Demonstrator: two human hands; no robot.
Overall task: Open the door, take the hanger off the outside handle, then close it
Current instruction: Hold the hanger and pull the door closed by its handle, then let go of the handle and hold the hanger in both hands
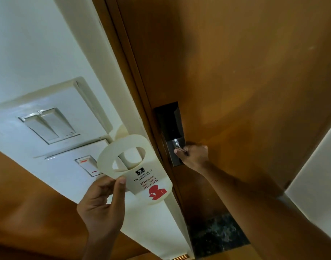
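Right now my left hand (100,199) pinches the do-not-disturb hanger (134,171), thumb on its printed face and fingers behind its lower left edge, so that hand is clamped on the card. I hold the hanger in the air to the left of the lock plate (171,132), clear of the door, with its round hole tilted up and away from me. Through that hole I see part of the cream wall strip behind it. On the card I read "Please do not disturb" in red, a red figure below the words and a small dark logo above them.

My right hand (193,156) is closed around the door handle (177,145), which sticks out from the lower part of the lock plate; only a short bright piece of metal shows past my thumb. The forearm runs down and to the right from there.

I see the brown wooden door (245,72) filling the area right of the lock plate, and its edge lies against the brown frame (123,53) just left of the plate, so the door looks shut or nearly so; I cannot tell whether it is latched.

Further left of the lock plate, beyond the hanger, a white switch panel (48,124) sits on the wall with two rocker switches, and a second single switch (87,164) with red marks sits below it.
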